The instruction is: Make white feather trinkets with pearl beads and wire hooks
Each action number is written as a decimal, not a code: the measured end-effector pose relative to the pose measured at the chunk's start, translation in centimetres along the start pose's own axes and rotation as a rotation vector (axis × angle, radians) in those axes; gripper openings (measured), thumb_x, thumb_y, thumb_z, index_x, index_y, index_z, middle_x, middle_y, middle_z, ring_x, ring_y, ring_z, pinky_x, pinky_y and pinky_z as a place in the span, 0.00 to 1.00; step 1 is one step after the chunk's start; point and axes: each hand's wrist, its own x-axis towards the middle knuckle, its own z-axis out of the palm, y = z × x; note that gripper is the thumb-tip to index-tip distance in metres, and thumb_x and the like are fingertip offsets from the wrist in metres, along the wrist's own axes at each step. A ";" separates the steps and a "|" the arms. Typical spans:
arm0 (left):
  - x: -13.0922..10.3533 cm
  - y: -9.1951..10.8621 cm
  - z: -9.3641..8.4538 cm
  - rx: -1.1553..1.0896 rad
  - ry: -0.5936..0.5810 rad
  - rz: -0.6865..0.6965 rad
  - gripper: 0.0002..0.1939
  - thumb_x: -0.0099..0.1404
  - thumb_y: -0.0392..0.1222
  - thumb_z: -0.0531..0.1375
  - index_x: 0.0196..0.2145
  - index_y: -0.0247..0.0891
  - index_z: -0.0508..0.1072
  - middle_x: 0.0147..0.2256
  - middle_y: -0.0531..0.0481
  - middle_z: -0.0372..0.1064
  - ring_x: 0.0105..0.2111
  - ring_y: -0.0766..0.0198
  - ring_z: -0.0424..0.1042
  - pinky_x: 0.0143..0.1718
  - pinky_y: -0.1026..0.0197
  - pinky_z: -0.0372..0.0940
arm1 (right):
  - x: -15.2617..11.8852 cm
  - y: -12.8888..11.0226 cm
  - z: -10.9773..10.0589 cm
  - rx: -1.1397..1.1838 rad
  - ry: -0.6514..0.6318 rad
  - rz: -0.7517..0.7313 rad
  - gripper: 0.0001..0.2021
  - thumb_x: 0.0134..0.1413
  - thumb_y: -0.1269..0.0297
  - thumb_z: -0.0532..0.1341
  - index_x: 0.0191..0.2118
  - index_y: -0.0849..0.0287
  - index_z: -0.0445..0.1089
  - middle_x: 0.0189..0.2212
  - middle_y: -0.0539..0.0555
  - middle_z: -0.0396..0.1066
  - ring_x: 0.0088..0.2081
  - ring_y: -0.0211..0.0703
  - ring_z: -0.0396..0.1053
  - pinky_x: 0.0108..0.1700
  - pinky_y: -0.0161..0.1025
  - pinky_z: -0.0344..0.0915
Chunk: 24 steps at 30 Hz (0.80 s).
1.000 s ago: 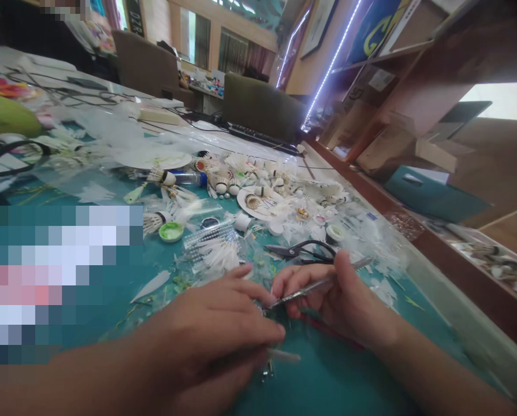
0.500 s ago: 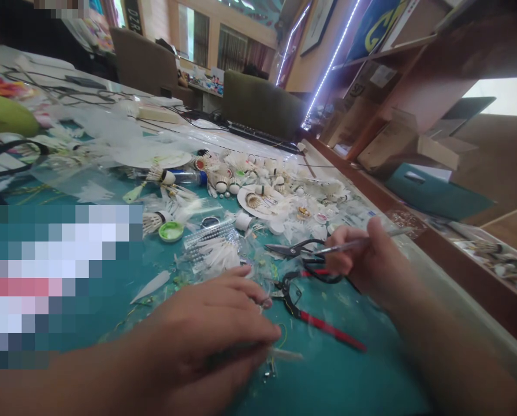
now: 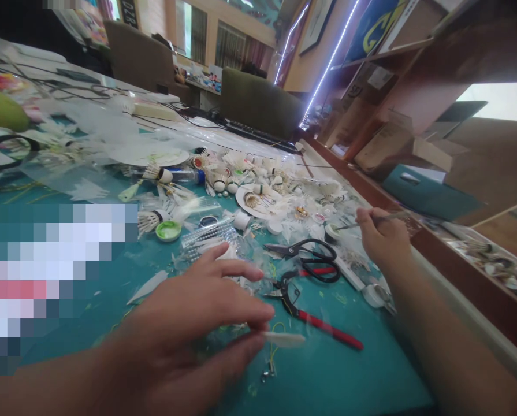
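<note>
Between the thumb and a finger of my left hand is a slim white feather piece, its tip pointing right. My right hand pinches a thin brush-like tool. The tool's tip reaches a small round pot at the right side of the mat. Black-handled scissors lie between the hands, with red-handled pliers just below them. A small metal piece on a yellow cord rests below the feather piece.
Shuttlecocks, a white plate, an open green pot and a bead strip crowd the green mat. A keyboard lies behind. Shelves with boxes stand at right.
My right hand has moved right and away from the scissors, bringing the tool's tip to the small pot. My left hand has shifted slightly, its fingers more spread, still holding the feather piece.
</note>
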 end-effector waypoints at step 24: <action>2.4 -0.6 -0.4 -0.130 0.008 -0.557 0.16 0.62 0.56 0.68 0.45 0.48 0.82 0.40 0.50 0.85 0.42 0.50 0.83 0.46 0.49 0.79 | -9.8 -6.7 -5.7 0.553 -0.170 -0.310 0.14 0.60 0.59 0.68 0.51 0.40 0.79 0.41 0.57 0.81 0.44 0.61 0.78 0.42 0.51 0.72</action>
